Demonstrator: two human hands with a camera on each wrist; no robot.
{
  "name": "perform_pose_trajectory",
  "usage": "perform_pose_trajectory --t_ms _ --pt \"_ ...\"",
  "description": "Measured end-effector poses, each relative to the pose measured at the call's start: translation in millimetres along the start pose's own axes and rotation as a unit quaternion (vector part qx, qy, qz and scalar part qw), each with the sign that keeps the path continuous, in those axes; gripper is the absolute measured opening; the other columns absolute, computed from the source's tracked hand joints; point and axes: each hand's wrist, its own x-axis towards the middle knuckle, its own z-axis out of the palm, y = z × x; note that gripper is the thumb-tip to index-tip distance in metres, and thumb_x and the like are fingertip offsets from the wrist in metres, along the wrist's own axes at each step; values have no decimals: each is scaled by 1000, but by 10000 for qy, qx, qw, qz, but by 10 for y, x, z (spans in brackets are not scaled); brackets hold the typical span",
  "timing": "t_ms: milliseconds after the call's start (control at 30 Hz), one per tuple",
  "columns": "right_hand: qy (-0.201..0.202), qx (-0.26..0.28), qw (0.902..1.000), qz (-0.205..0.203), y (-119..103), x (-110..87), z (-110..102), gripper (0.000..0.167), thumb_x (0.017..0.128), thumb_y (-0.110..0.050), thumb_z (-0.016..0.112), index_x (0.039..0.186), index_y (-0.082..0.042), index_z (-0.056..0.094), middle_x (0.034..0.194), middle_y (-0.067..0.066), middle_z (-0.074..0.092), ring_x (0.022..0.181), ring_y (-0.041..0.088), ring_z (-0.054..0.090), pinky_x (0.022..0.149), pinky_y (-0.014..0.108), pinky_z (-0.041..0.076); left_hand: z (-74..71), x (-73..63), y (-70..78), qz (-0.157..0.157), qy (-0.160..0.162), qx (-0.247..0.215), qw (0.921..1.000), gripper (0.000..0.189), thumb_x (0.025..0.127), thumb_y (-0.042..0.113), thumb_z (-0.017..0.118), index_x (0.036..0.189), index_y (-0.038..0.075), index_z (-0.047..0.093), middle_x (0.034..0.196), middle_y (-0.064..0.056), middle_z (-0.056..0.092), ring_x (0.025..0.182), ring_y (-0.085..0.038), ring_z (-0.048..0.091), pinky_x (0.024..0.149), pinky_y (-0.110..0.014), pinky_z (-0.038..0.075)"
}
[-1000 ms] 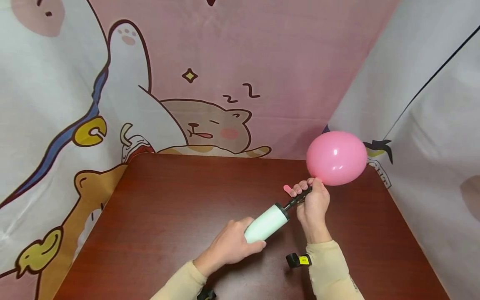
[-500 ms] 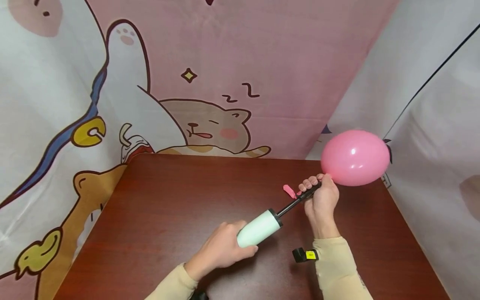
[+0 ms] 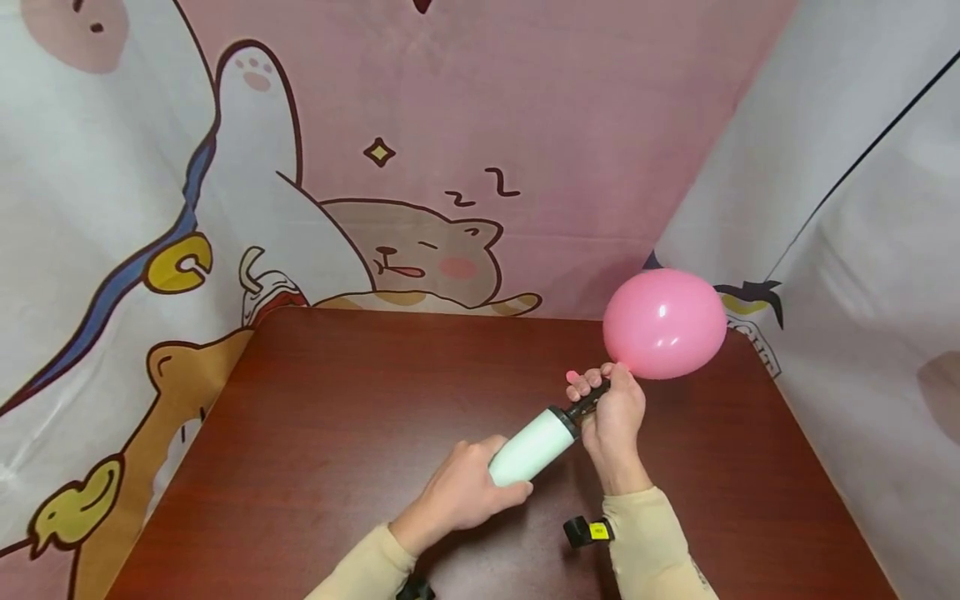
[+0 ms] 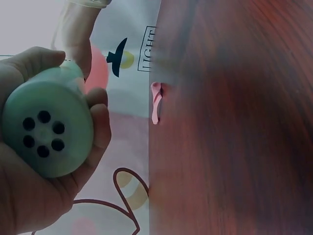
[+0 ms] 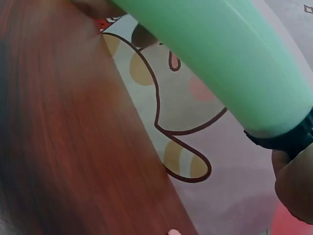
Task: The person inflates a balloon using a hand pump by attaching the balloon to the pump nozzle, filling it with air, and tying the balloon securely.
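A mint-green hand pump [image 3: 534, 447] slants across the middle right of the head view. My left hand [image 3: 468, 487] wraps round its barrel, and the left wrist view shows the holed end cap [image 4: 46, 129] inside the palm. At the pump's far end my right hand [image 3: 617, 417] grips the black end piece [image 3: 588, 402], which sits close against the barrel. Thumb and fingers there also pinch the neck of a round, inflated pink balloon [image 3: 665, 323]. The right wrist view shows the barrel [image 5: 220, 63] and its black collar [image 5: 281, 139].
A limp pink balloon [image 4: 156, 103] lies on the brown table [image 3: 360, 392], mostly hidden behind the right hand in the head view. Printed cartoon cloths [image 3: 585, 125] stand along the table's back and sides. Each wrist carries a small black camera [image 3: 579, 531].
Half a second ago the black rod was drawn out, with the right hand and inflated balloon farther right. Both have come back left, and the rod has slid into the barrel.
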Motion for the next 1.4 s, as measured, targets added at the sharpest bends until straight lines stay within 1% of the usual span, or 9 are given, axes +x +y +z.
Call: perform_pose_trajectory --t_ms 167,267,467,567,700,867,1000,1233,1400 --pt "76 171 9998 -3 -208 102 -45 33 113 -20 34 84 -9 46 64 3 43 53 16 42 56 29 50 -40 -61 -47 170 -42 44 9998 39 79 42 82 105 15 70 74 11 62 61 -3 51 53 -22 42" --pt "165 391 9990 -162 -372 184 -68 33 112 -19 36 83 -8 46 64 3 43 53 16 42 51 28 43 -92 -131 -88 313 -73 12 9995 36 80 40 82 105 16 71 77 12 63 63 -2 52 54 -22 43" --pt "175 576 9977 -319 -542 277 -103 33 112 -20 38 83 -6 45 64 3 43 52 16 41 50 27 42 -195 -264 -155 389 -166 -29 9991 34 80 37 82 104 17 70 78 13 62 61 0 51 53 -21 43" --pt "212 489 9981 -294 -474 253 -119 32 113 -21 38 85 -7 46 65 3 43 53 16 41 50 27 42 -204 -271 -161 382 -166 101 9991 32 80 36 83 101 16 70 77 12 62 60 0 51 53 -20 43" --pt "148 296 9992 -244 -250 163 -86 31 113 -19 36 85 -10 45 65 1 42 52 14 40 52 26 45 -174 -206 -111 287 -122 219 9993 32 80 37 82 98 15 69 75 11 61 60 -2 50 53 -21 42" --pt "-120 7 9999 -73 35 -10 4 32 113 -17 32 84 -11 42 64 0 41 52 13 40 52 25 45 -81 -80 -16 114 9 56 9999 38 79 38 82 100 10 69 74 9 60 59 -4 50 52 -23 42" --pt "-202 -76 9997 -80 89 -76 25 31 113 -18 32 85 -11 43 64 0 41 53 13 41 50 23 41 -7 -29 13 0 54 -156 9999 40 78 36 83 103 7 69 74 7 61 57 -3 51 50 -23 43" --pt "-101 -12 9999 -137 -170 12 -44 32 113 -17 34 84 -10 45 64 2 42 53 16 42 56 28 50 -15 -20 10 131 -148 -337 9992 39 81 38 83 107 12 71 78 9 64 62 -3 54 55 -23 46" --pt "213 404 9987 -231 -494 196 -141 33 112 -17 36 82 -8 45 63 3 43 51 17 41 49 28 42 -113 -146 -93 263 -389 -347 9983 38 81 39 83 108 15 72 80 11 65 63 -1 53 55 -22 45"
